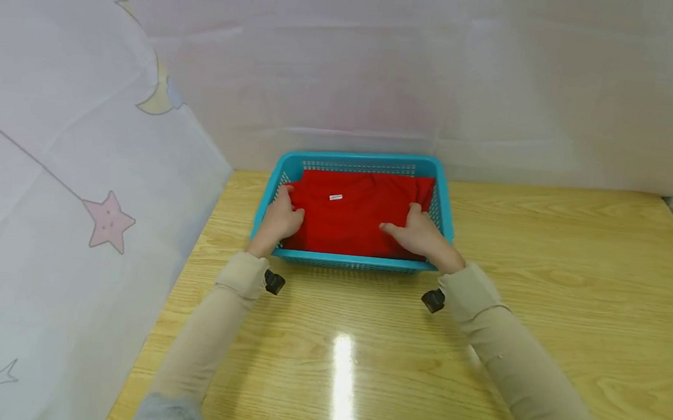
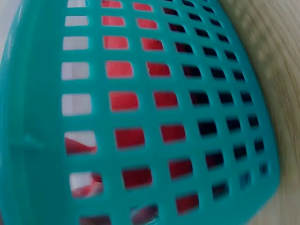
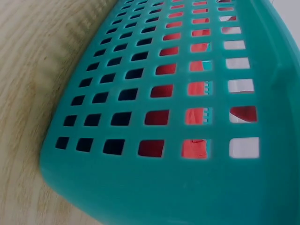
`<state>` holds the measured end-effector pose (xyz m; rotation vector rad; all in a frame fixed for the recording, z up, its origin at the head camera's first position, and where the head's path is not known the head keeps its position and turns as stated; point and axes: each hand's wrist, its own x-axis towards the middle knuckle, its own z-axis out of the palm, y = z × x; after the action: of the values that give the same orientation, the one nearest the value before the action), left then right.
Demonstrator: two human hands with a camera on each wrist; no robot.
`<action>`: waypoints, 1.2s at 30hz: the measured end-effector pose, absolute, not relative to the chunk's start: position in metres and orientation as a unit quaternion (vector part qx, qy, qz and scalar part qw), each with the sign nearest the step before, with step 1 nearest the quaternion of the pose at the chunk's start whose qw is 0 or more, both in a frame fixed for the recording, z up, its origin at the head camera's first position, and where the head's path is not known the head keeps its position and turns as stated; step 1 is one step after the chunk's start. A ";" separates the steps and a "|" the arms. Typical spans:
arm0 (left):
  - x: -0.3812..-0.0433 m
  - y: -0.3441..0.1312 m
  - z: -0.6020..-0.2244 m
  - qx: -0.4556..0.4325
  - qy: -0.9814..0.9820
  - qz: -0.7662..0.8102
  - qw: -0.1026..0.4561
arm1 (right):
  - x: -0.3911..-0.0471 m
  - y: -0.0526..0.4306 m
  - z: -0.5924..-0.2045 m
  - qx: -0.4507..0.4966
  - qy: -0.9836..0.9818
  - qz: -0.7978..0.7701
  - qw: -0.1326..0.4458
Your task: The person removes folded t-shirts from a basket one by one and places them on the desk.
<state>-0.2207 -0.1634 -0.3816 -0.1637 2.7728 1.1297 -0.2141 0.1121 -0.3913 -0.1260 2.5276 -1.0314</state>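
A red garment (image 1: 348, 218), folded, with a small white label near its far side, lies in a blue-green plastic basket (image 1: 356, 260). At the garment's left side my left hand (image 1: 280, 218) reaches over the basket's near-left corner, its thumb spread toward the middle. My right hand (image 1: 421, 234) rests on the right part of the cloth, thumb pointing left and apart from the forefinger. The other fingers of both hands are largely hidden. In the wrist views the perforated basket wall (image 2: 140, 112) fills most of the picture, with red cloth behind its holes.
The basket stands on a light wooden table (image 1: 546, 288) near its far edge, close to a pale curtain-like backdrop (image 1: 354, 71). Another pale sheet printed with a star and moon (image 1: 75, 180) hangs along the left side. Small black devices (image 1: 273, 282) sit at both wrists.
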 end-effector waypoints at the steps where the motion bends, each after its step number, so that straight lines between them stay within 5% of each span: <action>1: -0.222 -0.161 -0.382 -0.053 0.916 0.393 0.058 | -0.214 0.112 -0.392 -0.044 0.905 -0.372 0.201; 9: -0.236 -0.158 -0.379 0.058 0.772 0.633 -0.009 | -0.215 0.114 -0.394 -0.028 0.900 -0.390 0.194; 14: -0.241 -0.163 -0.379 0.008 0.774 0.633 0.018 | -0.217 0.114 -0.396 -0.011 0.901 -0.392 0.188; 22: -0.236 -0.173 -0.391 -0.075 0.866 0.471 0.149 | -0.219 0.115 -0.394 -0.002 0.901 -0.385 0.199; 36: -0.230 -0.177 -0.389 -0.103 0.861 0.473 0.155 | -0.220 0.116 -0.398 -0.031 0.907 -0.372 0.194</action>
<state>-0.2299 -0.1774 -0.3888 -0.2953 2.4676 1.3544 -0.2196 0.1157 -0.3980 -0.0857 2.5449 -1.0436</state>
